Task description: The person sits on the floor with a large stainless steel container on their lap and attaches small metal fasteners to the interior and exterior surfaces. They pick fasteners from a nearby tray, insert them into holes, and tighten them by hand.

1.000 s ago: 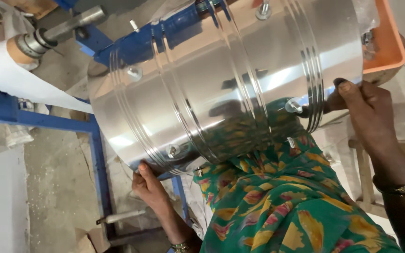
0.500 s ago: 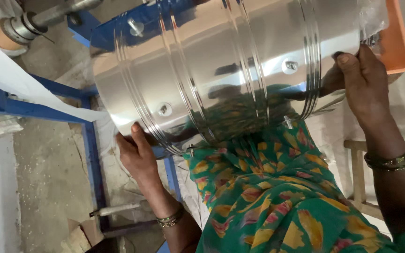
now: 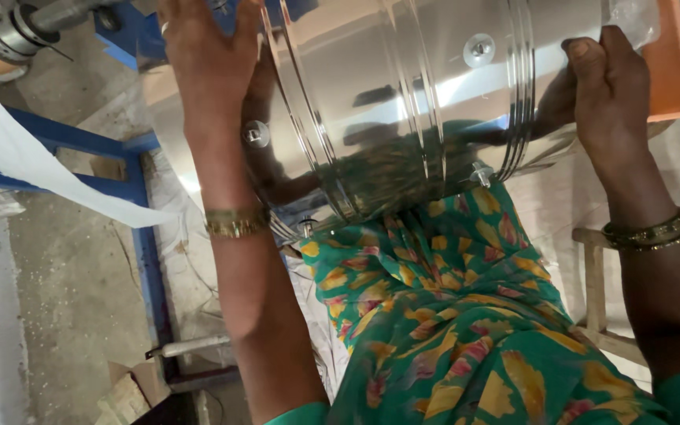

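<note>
A large polished steel drum [image 3: 426,102] lies on its side across the person's lap, over the green floral cloth [image 3: 466,330], its right end near an orange tray [image 3: 674,75]. The left hand [image 3: 210,67] is spread flat, fingers extended, pressed on the upper left part of the drum; it grips nothing, only steadies by palm pressure. The right hand [image 3: 604,90] curls around the right rim, fingers hooked out of sight behind the edge. The drum looks like thin sheet metal: stiff, probably light for its bulk, and easy to dent. Its mirror finish seems slippery, so a flat palm alone would likely slide; the raised ribs [image 3: 521,79] running round the wall and the rolled rims look like the surest places to take hold. The small round studs [image 3: 478,49] on the wall could catch skin or cloth. To the left stand a blue metal frame [image 3: 80,145] and a sheet of white material [image 3: 33,169].
</note>
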